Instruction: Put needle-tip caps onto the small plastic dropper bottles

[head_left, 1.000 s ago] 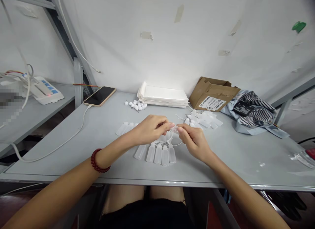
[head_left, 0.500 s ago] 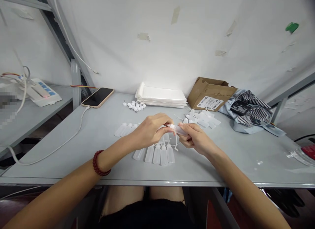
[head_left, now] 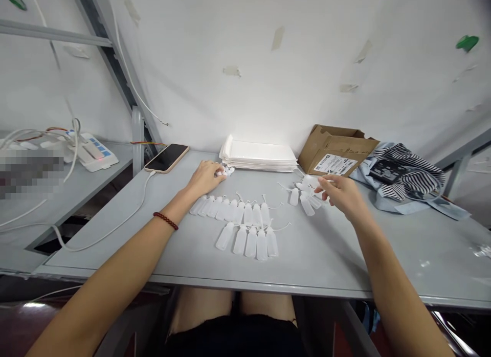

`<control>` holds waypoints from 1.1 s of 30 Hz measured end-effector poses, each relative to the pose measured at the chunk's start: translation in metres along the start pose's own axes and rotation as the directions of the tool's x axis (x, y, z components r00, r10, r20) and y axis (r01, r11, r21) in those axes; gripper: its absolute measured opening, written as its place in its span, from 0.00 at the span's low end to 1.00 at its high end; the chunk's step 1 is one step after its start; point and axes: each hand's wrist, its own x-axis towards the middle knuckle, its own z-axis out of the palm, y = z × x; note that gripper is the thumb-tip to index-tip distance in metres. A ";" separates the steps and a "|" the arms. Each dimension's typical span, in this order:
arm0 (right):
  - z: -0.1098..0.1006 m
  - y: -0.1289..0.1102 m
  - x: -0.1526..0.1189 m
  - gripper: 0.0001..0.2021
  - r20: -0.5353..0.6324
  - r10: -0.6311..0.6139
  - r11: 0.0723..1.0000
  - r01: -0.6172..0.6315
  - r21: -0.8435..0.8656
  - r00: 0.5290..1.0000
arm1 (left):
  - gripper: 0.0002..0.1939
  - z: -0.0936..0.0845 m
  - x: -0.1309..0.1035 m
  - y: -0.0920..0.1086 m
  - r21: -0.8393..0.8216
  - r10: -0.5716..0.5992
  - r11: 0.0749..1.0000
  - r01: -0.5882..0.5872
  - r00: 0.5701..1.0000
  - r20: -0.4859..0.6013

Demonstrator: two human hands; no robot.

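Note:
My left hand (head_left: 207, 178) is at the small white caps (head_left: 229, 169) on the back of the desk, thumb and fingers closed around a cap. My right hand (head_left: 339, 192) is over a loose pile of small translucent plastic bottles (head_left: 307, 203) at the right. Its fingers are curled together, and a thin white piece shows between them; what it belongs to is hidden. Between my arms lie a back row of similar bottles (head_left: 232, 210) with thin white straps at their tops and a shorter front row (head_left: 251, 243).
A stack of white envelope-like sheets (head_left: 261, 155) stands against the wall. Beside it are an open cardboard box (head_left: 337, 147) and a striped cloth bag (head_left: 406, 175). A phone (head_left: 168, 158) on a white cable lies at the left, near a power strip (head_left: 95, 151).
My hands have moved apart: the left to the caps, the right to the loose pile. The bottle they held together now lies out of my hands. The view has shifted slightly left.

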 end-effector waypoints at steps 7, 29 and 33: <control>-0.005 0.001 -0.005 0.21 -0.121 0.000 0.961 -0.033 -0.275 0.993 | 0.14 0.006 0.001 0.003 0.084 -0.015 0.996 0.012 0.999 0.034; 0.033 -0.051 -0.075 0.33 0.709 -0.414 0.703 0.695 -0.149 0.571 | 0.07 -0.012 -0.008 0.049 -0.188 -0.129 0.977 0.100 0.980 -0.154; 0.031 -0.054 -0.076 0.27 0.722 -0.413 0.672 0.721 -0.169 0.555 | 0.07 -0.013 -0.008 0.050 -0.256 -0.147 0.961 0.107 0.979 -0.142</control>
